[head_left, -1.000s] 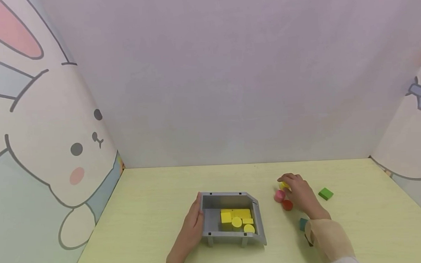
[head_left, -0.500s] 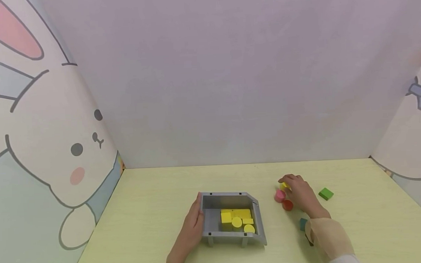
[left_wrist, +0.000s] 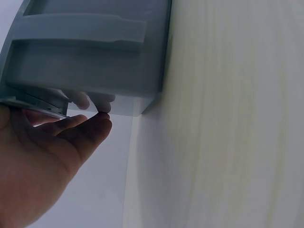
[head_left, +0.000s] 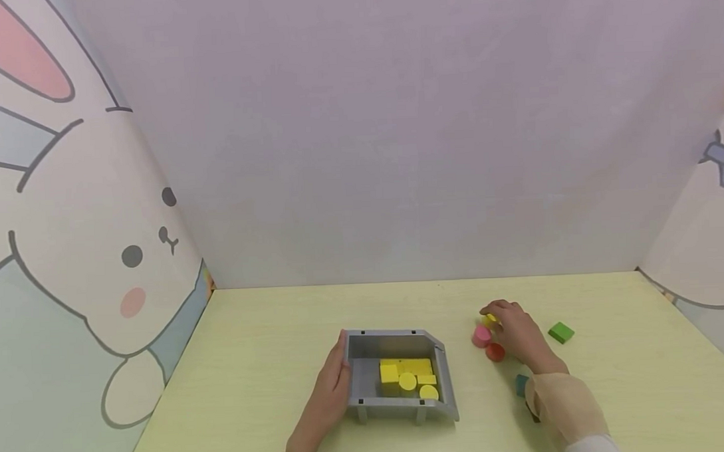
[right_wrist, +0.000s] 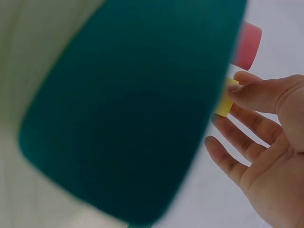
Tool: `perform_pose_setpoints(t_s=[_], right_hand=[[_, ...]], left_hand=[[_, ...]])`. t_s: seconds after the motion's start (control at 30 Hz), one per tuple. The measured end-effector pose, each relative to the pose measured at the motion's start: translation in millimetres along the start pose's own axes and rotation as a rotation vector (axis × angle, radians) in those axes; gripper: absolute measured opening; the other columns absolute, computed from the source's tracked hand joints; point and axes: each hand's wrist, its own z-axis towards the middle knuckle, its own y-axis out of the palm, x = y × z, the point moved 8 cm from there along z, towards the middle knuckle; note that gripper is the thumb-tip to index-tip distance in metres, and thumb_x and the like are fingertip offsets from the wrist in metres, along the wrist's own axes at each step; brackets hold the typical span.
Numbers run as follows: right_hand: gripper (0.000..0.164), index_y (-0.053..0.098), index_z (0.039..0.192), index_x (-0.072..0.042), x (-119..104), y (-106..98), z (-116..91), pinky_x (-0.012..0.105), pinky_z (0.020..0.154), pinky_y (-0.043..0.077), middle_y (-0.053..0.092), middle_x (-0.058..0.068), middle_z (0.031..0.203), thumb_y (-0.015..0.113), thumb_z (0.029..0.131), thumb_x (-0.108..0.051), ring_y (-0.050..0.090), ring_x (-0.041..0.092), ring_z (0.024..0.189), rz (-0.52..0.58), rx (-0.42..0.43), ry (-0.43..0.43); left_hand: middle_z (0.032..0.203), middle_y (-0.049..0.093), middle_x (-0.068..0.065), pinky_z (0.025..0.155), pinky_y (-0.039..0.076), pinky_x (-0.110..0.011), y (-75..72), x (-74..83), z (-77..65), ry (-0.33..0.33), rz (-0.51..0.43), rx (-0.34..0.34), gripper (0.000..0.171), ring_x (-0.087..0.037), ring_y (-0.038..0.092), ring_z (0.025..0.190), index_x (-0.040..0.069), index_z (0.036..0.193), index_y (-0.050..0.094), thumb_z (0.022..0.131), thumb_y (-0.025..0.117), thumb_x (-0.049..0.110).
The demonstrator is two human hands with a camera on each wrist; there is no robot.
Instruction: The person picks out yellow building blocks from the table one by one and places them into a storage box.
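Observation:
A grey plastic bin (head_left: 363, 379) stands on the table with several yellow blocks (head_left: 407, 382) inside. My left hand (head_left: 333, 380) rests along its left side; in the left wrist view the fairly straight fingers (left_wrist: 90, 133) touch the bin's outer wall (left_wrist: 80, 66). To the right of the bin, my right hand (head_left: 518, 333) pinches a small yellow block (head_left: 490, 319) between thumb and fingers, seen also in the right wrist view (right_wrist: 224, 102). A pink block (head_left: 481, 337) and a red round block (head_left: 495, 352) lie just beside that hand.
A green block (head_left: 561, 332) lies right of the right hand. A teal block (head_left: 522, 385) sits by the right sleeve, and looms large and blurred in the right wrist view. Behind the table rises a pale wall (head_left: 419, 151), with cartoon-printed panels at both sides.
My right hand has shifted very slightly to the right at the yellow block. The left hand and the bin stay where they were.

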Motion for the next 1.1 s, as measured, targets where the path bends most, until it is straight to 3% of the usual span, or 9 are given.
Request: perform_pose_setpoints(t_s=[0.5, 1.1], right_hand=[[0.026, 0.064, 0.1, 0.001, 3.5, -0.4, 0.0, 0.06, 0.082, 0.047, 0.058, 0.022, 0.106, 0.058, 0.075, 0.008, 0.05, 0.04, 0.097, 0.038, -0.005, 0.017], [0.027, 0.065, 0.097, 0.002, -4.0, -10.4, -3.3, 0.059, 0.078, 0.049, 0.06, 0.023, 0.103, 0.057, 0.073, 0.013, 0.052, 0.042, 0.094, 0.014, 0.075, -0.017]], left_hand=[[0.15, 0.016, -0.023, 0.109, 0.019, -0.057, -0.1, 0.8, -0.4, 0.006, 0.002, 0.004, 0.047, -0.034, 0.014, 0.136, 0.0, 0.144, 0.012, 0.1, 0.026, 0.007], [0.15, 0.015, -0.023, 0.109, 0.019, -0.058, 1.0, -1.1, 0.1, 0.011, -0.004, -0.003, 0.047, -0.034, 0.013, 0.136, -0.003, 0.143, 0.012, 0.099, 0.027, 0.003]])
